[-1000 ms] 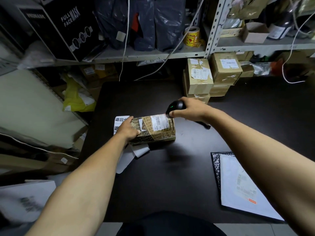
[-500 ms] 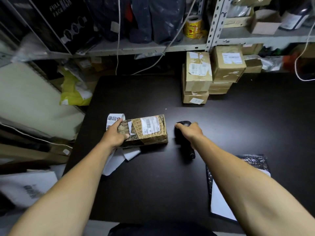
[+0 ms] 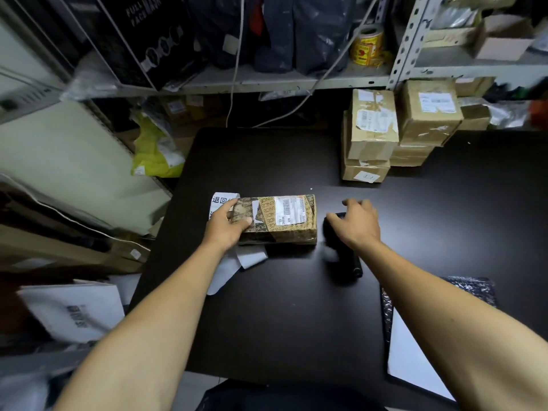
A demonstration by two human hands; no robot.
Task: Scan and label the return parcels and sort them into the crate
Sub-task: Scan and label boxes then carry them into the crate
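A brown patterned parcel (image 3: 284, 221) with a white barcode label on top lies on the black table (image 3: 267, 161). My left hand (image 3: 225, 229) grips its left end, thumb on the near side. A strip of printed return labels (image 3: 221, 200) sticks out behind that hand, and white backing paper (image 3: 237, 262) lies under the parcel. To the right of the parcel, the black handheld scanner (image 3: 347, 259) lies flat on the table. My right hand (image 3: 355, 223) hovers just over its head, fingers spread, not gripping it.
Several taped cardboard boxes (image 3: 370, 129) are stacked at the table's far side. A black-and-white mailer (image 3: 415, 351) lies at the near right. Shelves behind hold dark bags and a yellow label roll (image 3: 366, 46). A yellow bag (image 3: 154, 152) and flat cartons crowd the left.
My right hand brought the scanner down from above the parcel, laid it on the table to the right and opened off it. The left hand kept its hold on the parcel.
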